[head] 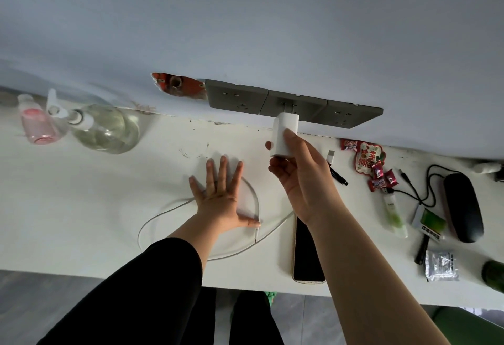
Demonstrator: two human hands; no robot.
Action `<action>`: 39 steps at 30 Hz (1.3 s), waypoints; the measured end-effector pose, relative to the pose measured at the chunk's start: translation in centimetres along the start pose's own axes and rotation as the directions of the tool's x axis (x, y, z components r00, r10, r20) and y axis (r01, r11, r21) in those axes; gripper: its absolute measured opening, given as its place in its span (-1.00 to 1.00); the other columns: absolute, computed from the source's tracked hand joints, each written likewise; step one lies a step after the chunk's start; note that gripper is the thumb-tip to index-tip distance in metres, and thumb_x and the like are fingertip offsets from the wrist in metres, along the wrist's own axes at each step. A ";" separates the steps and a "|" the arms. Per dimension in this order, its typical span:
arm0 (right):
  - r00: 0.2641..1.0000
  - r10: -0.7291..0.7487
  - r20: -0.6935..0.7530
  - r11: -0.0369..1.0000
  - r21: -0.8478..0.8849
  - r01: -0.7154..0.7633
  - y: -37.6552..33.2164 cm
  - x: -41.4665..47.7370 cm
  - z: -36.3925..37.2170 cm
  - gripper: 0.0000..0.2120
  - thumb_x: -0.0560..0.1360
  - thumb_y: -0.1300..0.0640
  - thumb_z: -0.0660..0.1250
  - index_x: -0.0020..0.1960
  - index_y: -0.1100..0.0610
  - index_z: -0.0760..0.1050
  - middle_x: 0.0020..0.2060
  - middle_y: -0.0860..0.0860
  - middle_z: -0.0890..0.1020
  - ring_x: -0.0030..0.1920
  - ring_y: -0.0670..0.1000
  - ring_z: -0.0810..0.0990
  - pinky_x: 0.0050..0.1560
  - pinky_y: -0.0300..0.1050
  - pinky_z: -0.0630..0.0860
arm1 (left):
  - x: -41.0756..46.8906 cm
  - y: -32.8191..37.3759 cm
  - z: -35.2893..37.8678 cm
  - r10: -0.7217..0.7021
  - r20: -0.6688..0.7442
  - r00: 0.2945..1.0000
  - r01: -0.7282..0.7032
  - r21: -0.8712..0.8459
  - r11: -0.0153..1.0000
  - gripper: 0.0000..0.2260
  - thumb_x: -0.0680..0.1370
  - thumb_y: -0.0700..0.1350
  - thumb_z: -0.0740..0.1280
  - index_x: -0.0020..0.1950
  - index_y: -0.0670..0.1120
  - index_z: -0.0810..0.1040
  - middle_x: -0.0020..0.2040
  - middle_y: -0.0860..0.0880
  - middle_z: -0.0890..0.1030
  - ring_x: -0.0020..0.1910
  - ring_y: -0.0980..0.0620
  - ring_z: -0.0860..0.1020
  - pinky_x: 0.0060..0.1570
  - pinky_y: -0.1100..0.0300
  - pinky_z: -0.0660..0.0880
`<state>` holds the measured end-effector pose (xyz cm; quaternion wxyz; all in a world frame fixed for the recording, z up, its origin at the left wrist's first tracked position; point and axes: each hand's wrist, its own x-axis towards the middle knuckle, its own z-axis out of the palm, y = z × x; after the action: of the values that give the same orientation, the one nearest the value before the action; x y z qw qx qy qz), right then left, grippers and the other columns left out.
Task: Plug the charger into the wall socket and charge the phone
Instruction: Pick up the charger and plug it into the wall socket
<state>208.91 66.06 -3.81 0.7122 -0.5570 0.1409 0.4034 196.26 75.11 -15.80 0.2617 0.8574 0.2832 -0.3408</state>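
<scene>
1. At the back edge of the white tabletop (81, 208), a row of three grey wall socket plates (293, 103) sits low on the pale wall, so the plug has to go in nearly level with the surface.
2. The right hand (305, 181) pinches the white block-shaped charger (285, 134) between thumb and fingers, prongs turned toward the middle plate; the prongs look to be at the slots, but whether they are seated I cannot tell.
3. The grip is at the charger's rear end, probably so the hand can push straight along the prongs.
4. The left hand (221, 194) lies flat with fingers spread, gripping nothing; it presses on the looped white cable (169, 208), seemingly to keep it from dragging.
5. The black-screened phone with a gold rim (306, 252) lies face-up near the table's front edge, partly under the right forearm; it does not look connected yet.
</scene>
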 end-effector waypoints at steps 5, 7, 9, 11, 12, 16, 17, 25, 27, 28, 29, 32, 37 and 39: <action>1.000 -0.004 0.012 1.000 0.012 0.004 -0.1 -0.1 0.1 -0.83 0.51 0.07 0.37 -0.16 0.13 0.66 -0.14 0.18 0.62 -0.37 -0.02 0.57 -0.29 -0.20 0.59 | 0.1 0.0 0.0 -0.001 -0.001 1.000 0.001 0.007 1.000 0.30 -0.01 0.57 0.28 0.33 0.24 -0.61 0.26 0.09 -0.74 0.27 -0.07 -0.71 0.19 -0.38 -0.51; 1.000 -0.010 0.008 1.000 0.001 0.010 -0.4 0.0 0.2 -0.82 0.50 0.07 0.38 -0.22 0.11 0.67 -0.16 0.16 0.61 -0.37 -0.03 0.57 -0.29 -0.20 0.58 | 0.1 0.0 0.0 -0.003 -0.003 1.000 0.003 0.011 1.000 0.30 -0.02 0.57 0.28 0.33 0.24 -0.60 0.26 0.09 -0.75 0.27 -0.06 -0.71 0.15 -0.35 -0.55; 1.000 -0.008 0.005 1.000 -0.004 0.008 -0.5 0.1 0.2 -0.83 0.49 0.07 0.38 -0.20 0.12 0.68 -0.14 0.17 0.60 -0.37 -0.03 0.58 -0.29 -0.21 0.59 | 0.1 -0.1 0.1 -0.006 -0.007 1.000 0.006 0.017 1.000 0.30 -0.02 0.57 0.27 0.33 0.24 -0.60 0.28 0.08 -0.74 0.27 -0.06 -0.71 0.13 -0.34 -0.57; 1.000 -0.004 0.025 1.000 0.018 0.003 -0.4 0.1 0.1 -0.84 0.46 0.06 0.41 -0.17 0.14 0.67 -0.16 0.15 0.60 -0.35 -0.04 0.58 -0.27 -0.21 0.59 | 0.1 -0.1 0.1 -0.006 -0.011 1.000 0.007 0.016 1.000 0.30 -0.03 0.57 0.27 0.34 0.24 -0.59 0.30 0.08 -0.72 0.28 -0.06 -0.70 0.12 -0.33 -0.58; 0.999 -0.005 0.046 1.000 0.029 0.004 -0.3 0.0 0.1 -0.84 0.44 0.05 0.43 -0.16 0.14 0.66 -0.19 0.12 0.60 -0.33 -0.04 0.58 -0.25 -0.21 0.59 | 0.1 -0.1 0.1 -0.006 -0.013 1.000 0.006 0.014 1.000 0.29 -0.03 0.57 0.27 0.34 0.24 -0.59 0.31 0.08 -0.71 0.28 -0.06 -0.70 0.12 -0.33 -0.58; 0.995 -0.014 0.101 0.999 0.052 0.009 -0.2 -0.1 0.0 -0.86 0.43 0.07 0.43 -0.15 0.15 0.65 -0.20 0.09 0.59 -0.29 -0.05 0.58 -0.18 -0.21 0.60 | 0.1 -0.1 0.1 -0.004 -0.014 1.000 0.005 0.014 1.000 0.29 -0.03 0.57 0.27 0.35 0.24 -0.58 0.32 0.08 -0.69 0.28 -0.06 -0.70 0.13 -0.33 -0.58; 0.995 -0.014 0.097 0.999 0.046 0.010 -0.3 -0.1 0.0 -0.86 0.44 0.07 0.42 -0.17 0.15 0.65 -0.22 0.09 0.60 -0.29 -0.05 0.59 -0.19 -0.21 0.60 | 0.1 -0.1 0.1 -0.004 -0.014 1.000 0.004 0.017 1.000 0.29 -0.02 0.57 0.26 0.35 0.24 -0.58 0.32 0.07 -0.70 0.28 -0.06 -0.70 0.13 -0.34 -0.57; 0.999 -0.019 0.043 0.999 0.034 0.017 -0.3 0.0 0.2 -0.85 0.46 0.09 0.41 -0.16 0.17 0.66 -0.14 0.18 0.58 -0.31 -0.04 0.59 -0.24 -0.21 0.60 | 0.1 -0.1 0.0 0.004 -0.014 1.000 -0.004 0.017 1.000 0.29 -0.01 0.56 0.29 0.35 0.24 -0.58 0.31 0.07 -0.70 0.27 -0.06 -0.70 0.12 -0.33 -0.59; 0.999 -0.019 0.030 1.000 0.021 0.019 -0.4 0.0 0.2 -0.84 0.47 0.09 0.41 -0.19 0.17 0.66 -0.20 0.16 0.59 -0.34 -0.02 0.60 -0.25 -0.20 0.60 | 0.1 -0.1 -0.1 0.007 -0.010 1.000 -0.007 0.011 1.000 0.29 0.00 0.56 0.30 0.35 0.24 -0.57 0.30 0.08 -0.71 0.27 -0.05 -0.71 0.11 -0.32 -0.59; 0.999 -0.019 0.026 1.000 0.016 0.019 -0.5 0.0 0.1 -0.84 0.48 0.10 0.41 -0.19 0.18 0.66 -0.21 0.16 0.60 -0.34 -0.01 0.60 -0.25 -0.20 0.60 | 0.1 -0.1 -0.1 0.008 -0.009 1.000 -0.008 0.010 1.000 0.29 0.00 0.56 0.30 0.35 0.24 -0.57 0.29 0.08 -0.72 0.26 -0.05 -0.71 0.10 -0.32 -0.60; 0.999 -0.018 0.027 1.000 0.018 0.018 -0.5 0.0 0.1 -0.84 0.48 0.10 0.40 -0.17 0.18 0.66 -0.19 0.17 0.60 -0.33 -0.01 0.61 -0.25 -0.20 0.60 | 0.1 -0.1 -0.1 0.010 -0.008 1.000 -0.010 0.012 1.000 0.29 0.00 0.56 0.30 0.35 0.24 -0.58 0.28 0.09 -0.73 0.26 -0.05 -0.72 0.10 -0.31 -0.60; 0.999 -0.005 0.051 1.000 0.023 0.004 -0.5 0.0 0.1 -0.85 0.50 0.12 0.38 -0.08 0.20 0.65 -0.06 0.22 0.58 -0.29 -0.02 0.60 -0.21 -0.20 0.60 | 0.1 -0.2 0.0 0.009 -0.008 1.000 -0.009 0.017 1.000 0.29 -0.01 0.56 0.29 0.34 0.24 -0.59 0.27 0.09 -0.74 0.25 -0.05 -0.72 0.09 -0.32 -0.60; 0.999 -0.005 0.048 1.000 0.015 0.005 -1.1 0.6 0.0 -0.83 0.50 0.12 0.37 -0.18 0.16 0.69 -0.14 0.16 0.61 -0.34 -0.01 0.60 -0.25 -0.20 0.60 | 0.2 -0.3 0.2 0.011 -0.024 1.000 -0.010 0.010 1.000 0.30 -0.03 0.57 0.27 0.35 0.25 -0.58 0.30 0.09 -0.71 0.28 -0.05 -0.70 0.06 -0.29 -0.64; 0.999 0.007 0.049 1.000 0.026 -0.008 -1.2 0.7 0.2 -0.83 0.50 0.13 0.38 -0.20 0.16 0.69 -0.14 0.17 0.60 -0.34 0.00 0.60 -0.24 -0.20 0.61 | 0.2 -0.3 0.2 0.011 -0.028 1.000 -0.011 0.009 1.000 0.29 -0.04 0.58 0.27 0.35 0.25 -0.58 0.30 0.10 -0.72 0.28 -0.05 -0.70 0.05 -0.28 -0.66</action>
<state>210.21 66.52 -3.38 0.7213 -0.5370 0.1306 0.4176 196.09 75.24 -16.16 0.2561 0.8647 0.2805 -0.3286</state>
